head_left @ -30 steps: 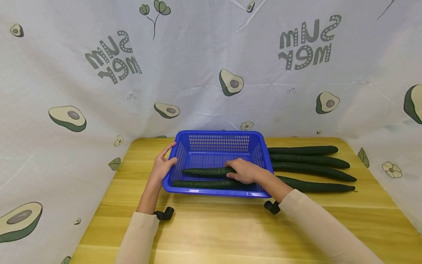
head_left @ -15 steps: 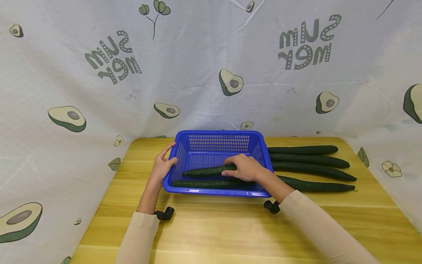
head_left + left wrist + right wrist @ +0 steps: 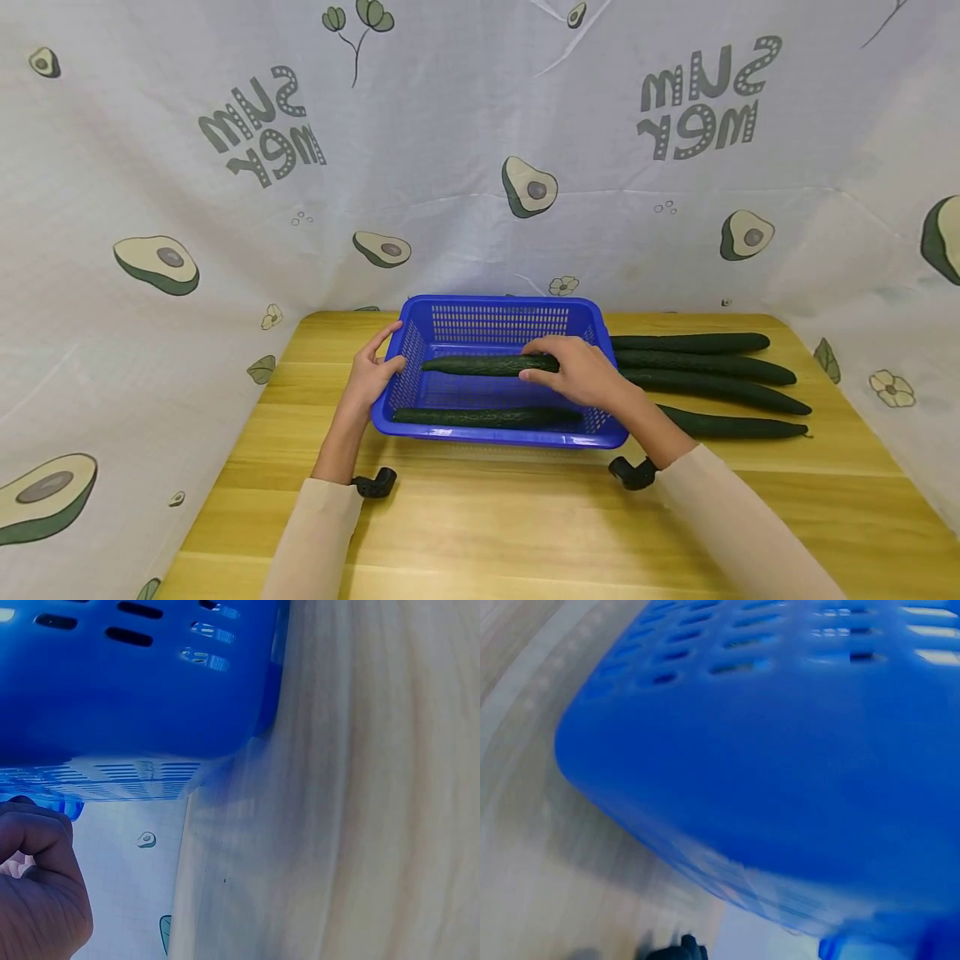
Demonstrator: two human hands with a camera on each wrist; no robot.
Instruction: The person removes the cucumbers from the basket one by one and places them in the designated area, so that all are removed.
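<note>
A blue plastic basket (image 3: 495,439) with slotted walls sits on the wooden table. My left hand (image 3: 368,377) grips its left rim, thumb on the inner side. In the left wrist view, that hand (image 3: 41,885) shows curled fingers beside the basket wall (image 3: 135,712). Over the basket's middle, my right hand (image 3: 576,367) holds a long dark green cucumber (image 3: 480,365) near its right end, lying crosswise. A second cucumber (image 3: 480,417) rests along the near inner wall. The basket wall (image 3: 765,765) fills most of the right wrist view, hiding the right hand there.
Several more cucumbers (image 3: 708,382) lie side by side on the table (image 3: 495,525), just right of the basket. A pale cloth printed with avocados (image 3: 480,125) hangs behind and along the sides. Black wrist devices (image 3: 375,483) sit under both forearms.
My right hand has raised its cucumber off the near side and moved it toward the basket's middle, away from the other cucumber. The left hand has stayed on the rim.
</note>
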